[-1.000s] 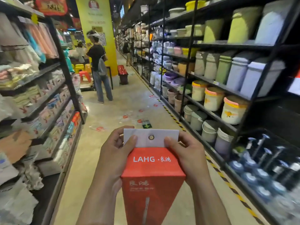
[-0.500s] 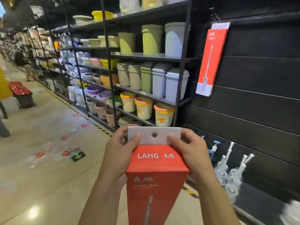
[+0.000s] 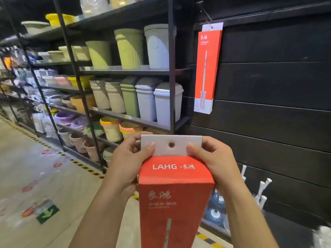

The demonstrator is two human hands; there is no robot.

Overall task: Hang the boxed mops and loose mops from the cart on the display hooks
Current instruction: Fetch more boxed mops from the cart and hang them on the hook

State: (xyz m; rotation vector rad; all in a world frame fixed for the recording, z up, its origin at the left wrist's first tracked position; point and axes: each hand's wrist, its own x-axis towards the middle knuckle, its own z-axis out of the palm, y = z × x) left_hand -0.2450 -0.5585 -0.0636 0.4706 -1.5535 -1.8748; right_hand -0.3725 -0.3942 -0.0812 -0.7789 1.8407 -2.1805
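Observation:
I hold a long red boxed mop [image 3: 174, 199] upright in front of me, its white hang tab with a metal eyelet at the top. My left hand [image 3: 129, 163] grips the tab's left side, thumb on its face. My right hand [image 3: 213, 163] grips the right side the same way. Another red boxed mop [image 3: 206, 68] hangs from a display hook [image 3: 206, 13] on the black slat wall [image 3: 277, 86], up and to the right of my hands. The box's lower end runs out of view.
A black metal shelf rack [image 3: 171, 77] full of plastic bins and buckets stands left of the slat wall. White mop handles [image 3: 261, 188] and blue items sit low at the wall's foot. The aisle floor [image 3: 44, 176] with yellow-black tape lies to the left.
My view has swung right from the aisle to the slat wall, which is now closer. Both hands keep the same grip on the box tab.

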